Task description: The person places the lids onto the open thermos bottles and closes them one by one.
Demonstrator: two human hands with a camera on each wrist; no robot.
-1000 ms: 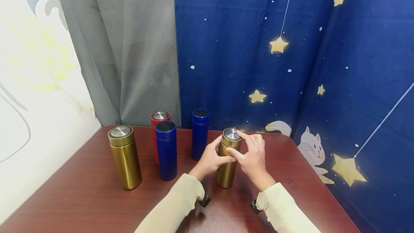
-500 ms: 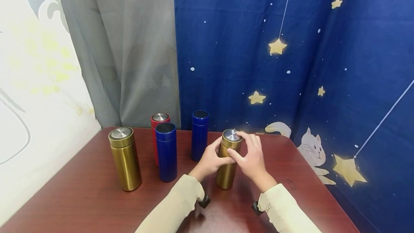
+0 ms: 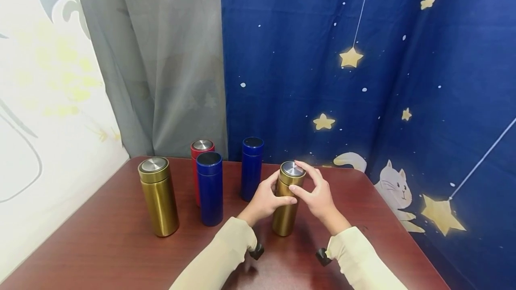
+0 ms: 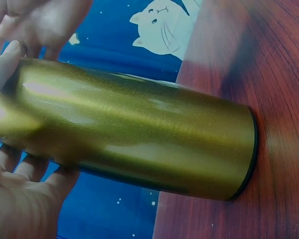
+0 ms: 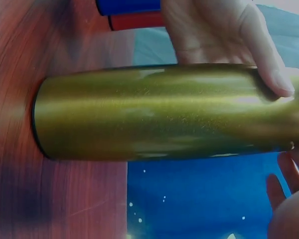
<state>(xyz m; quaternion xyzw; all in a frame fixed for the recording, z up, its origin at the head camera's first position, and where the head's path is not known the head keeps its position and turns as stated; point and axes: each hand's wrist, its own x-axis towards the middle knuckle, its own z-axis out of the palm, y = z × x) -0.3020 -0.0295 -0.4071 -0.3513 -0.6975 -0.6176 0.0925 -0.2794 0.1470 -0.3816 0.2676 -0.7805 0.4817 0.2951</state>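
A gold thermos bottle (image 3: 284, 218) with a silver-topped lid (image 3: 292, 169) stands upright on the table in front of me. My left hand (image 3: 264, 199) grips its upper body from the left, thumb across the front; in the left wrist view its fingers (image 4: 60, 180) curl behind the bottle. My right hand (image 3: 320, 196) holds the lid end, thumb near the seam and index finger on the top rim. In the right wrist view the left thumb (image 5: 276, 79) lies over the bottle, with my right hand's fingers (image 5: 276, 191) at the lower right.
To the left stand a second gold thermos (image 3: 159, 205), a red thermos (image 3: 196, 164) and a blue one (image 3: 211, 196) partly hiding it. Another blue thermos (image 3: 251, 173) is farther back, near my left hand. The brown table (image 3: 101, 218) ends at grey and blue star-patterned curtains (image 3: 302, 66).
The right thumb has shifted slightly rightward on the gold thermos, and the right wrist sits a little farther right. The left hand keeps its grip. The bottles stay where they stood.
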